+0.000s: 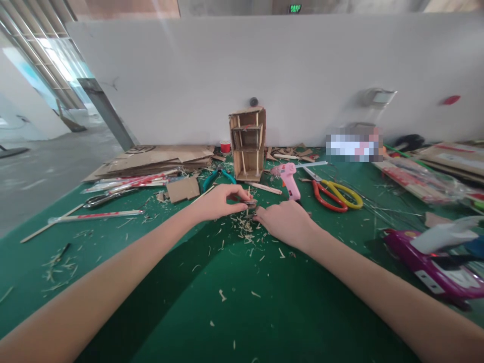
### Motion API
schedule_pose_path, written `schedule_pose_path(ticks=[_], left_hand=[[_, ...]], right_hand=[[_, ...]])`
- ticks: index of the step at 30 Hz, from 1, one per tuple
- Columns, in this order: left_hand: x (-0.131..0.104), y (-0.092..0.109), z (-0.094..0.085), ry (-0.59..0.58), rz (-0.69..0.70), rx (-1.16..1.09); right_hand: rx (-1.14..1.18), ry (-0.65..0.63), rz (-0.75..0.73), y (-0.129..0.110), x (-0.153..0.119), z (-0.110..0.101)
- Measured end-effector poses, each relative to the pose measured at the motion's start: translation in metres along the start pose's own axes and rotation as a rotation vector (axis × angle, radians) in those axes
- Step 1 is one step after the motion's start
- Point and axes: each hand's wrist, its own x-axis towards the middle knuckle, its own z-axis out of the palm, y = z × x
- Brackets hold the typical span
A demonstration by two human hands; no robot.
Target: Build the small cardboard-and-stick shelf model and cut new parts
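My left hand (225,201) is closed in a pinch on a small brownish piece (251,202) with a thin pale stick rising beside it. The piece is too small to name. Close by on the right, my right hand (285,224) has its fingers drawn together at a small dark tip (249,217); most of what it holds is hidden. Pale wood shavings (246,234) lie scattered under both hands. Just behind them stands an upright cardboard shelf model (247,143) with thin stick posts. A pink glue gun (289,179) stands beyond my right hand.
Teal-handled pliers (218,176) and a cardboard piece (183,189) lie left of the model. Scissors (336,196) with red and yellow handles lie at right. A purple device (431,262) sits at the right edge. Wrapped sticks (98,216) and stacked cardboard (151,159) are at left.
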Motion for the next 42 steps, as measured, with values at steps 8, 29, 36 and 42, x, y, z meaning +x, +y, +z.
schedule_pose_path(ticks=[8, 29, 36, 42], left_hand=[[0.002, -0.004, 0.001, 0.056, -0.046, 0.1], [0.001, -0.005, -0.001, -0.009, -0.026, 0.016], [-0.001, -0.002, -0.011, -0.118, -0.095, 0.146], [-0.001, -0.005, -0.008, -0.095, -0.057, 0.086]], right_hand=[[-0.011, 0.091, 0.098, -0.004, -0.003, 0.001], [0.045, 0.036, 0.1, 0.001, -0.008, -0.008], [0.073, 0.15, 0.076, 0.006, -0.002, 0.008], [0.037, 0.173, 0.087, 0.005, 0.002, 0.014]])
